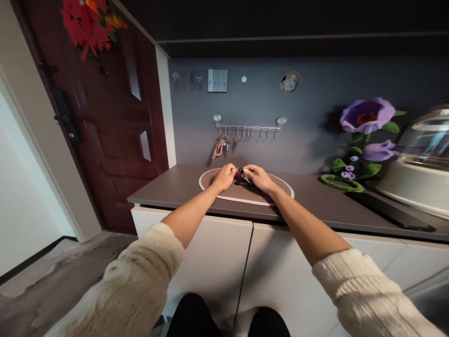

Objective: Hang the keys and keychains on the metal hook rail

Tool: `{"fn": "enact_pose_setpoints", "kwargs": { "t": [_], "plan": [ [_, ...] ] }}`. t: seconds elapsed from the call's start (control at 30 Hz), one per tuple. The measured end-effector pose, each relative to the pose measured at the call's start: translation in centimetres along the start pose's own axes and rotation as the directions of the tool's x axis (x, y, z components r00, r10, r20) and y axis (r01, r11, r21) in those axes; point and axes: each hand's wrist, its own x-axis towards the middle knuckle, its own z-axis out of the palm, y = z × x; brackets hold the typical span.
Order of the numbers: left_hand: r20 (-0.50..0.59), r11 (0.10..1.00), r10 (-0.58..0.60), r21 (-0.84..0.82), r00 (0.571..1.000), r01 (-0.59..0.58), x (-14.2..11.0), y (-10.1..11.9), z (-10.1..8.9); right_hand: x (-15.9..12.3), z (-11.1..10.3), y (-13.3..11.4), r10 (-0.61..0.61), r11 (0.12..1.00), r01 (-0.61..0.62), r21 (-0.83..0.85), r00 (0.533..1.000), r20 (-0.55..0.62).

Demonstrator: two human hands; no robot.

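Note:
Both hands meet over an oval brown mat (233, 196) with a pale rim on the counter. My left hand (225, 178) has its fingers closed at the left side of a small dark bundle (240, 178) showing red and shiny bits. From the other side, the bent thumb and fingers of my right hand (258, 178) pinch the same bundle. Its exact kind is too small to make out, and the fingers cover part of it. Behind the hands, a key with rings and a pink strap (220, 148) hang on a clear hook rail (249, 127).
A purple flower ornament (366, 119) stands on the counter (168, 186) to the right. Beside it are a flat black slab (391, 210) and a domed white appliance (417, 173). White cabinet doors (206, 252) lie below; a dark red door (119, 140) is left.

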Motion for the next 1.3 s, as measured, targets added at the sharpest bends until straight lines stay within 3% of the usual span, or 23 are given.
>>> {"fn": "enact_pose_setpoints", "kwargs": {
  "t": [0.17, 0.33, 0.6, 0.8, 1.0, 1.3],
  "plan": [
    [-0.041, 0.999, -0.029, 0.030, 0.999, 0.030, 0.1, -0.2, 0.0, -0.1, -0.1, -0.1, -0.035, 0.998, 0.035, -0.053, 0.999, 0.001],
    [-0.062, 0.997, -0.030, 0.063, 0.998, 0.034, 0.1, 0.0, -0.1, -0.5, -0.3, -0.8, -0.043, 0.968, 0.031, -0.250, 0.998, -0.040],
    [-0.075, 0.993, 0.051, 0.110, 0.996, -0.043, -0.1, 0.0, -0.1, -0.7, -0.3, -1.0, -0.147, 0.921, 0.131, -0.368, 0.989, -0.016],
    [-0.080, 0.986, 0.068, 0.155, 0.994, -0.054, -0.3, 0.5, -0.4, -0.6, -0.2, -1.1, -0.125, 0.946, 0.105, -0.308, 0.991, -0.047],
    [-0.070, 0.977, 0.122, 0.185, 0.990, -0.107, -0.3, 0.5, -0.3, -0.2, 0.4, 0.1, -0.076, 0.997, 0.077, -0.020, 0.997, 0.012],
    [-0.076, 0.976, 0.138, 0.182, 0.988, -0.122, -0.3, 0.5, -0.2, -0.3, 0.5, -0.1, -0.035, 0.999, 0.035, 0.005, 0.999, 0.032]
  ]
}}
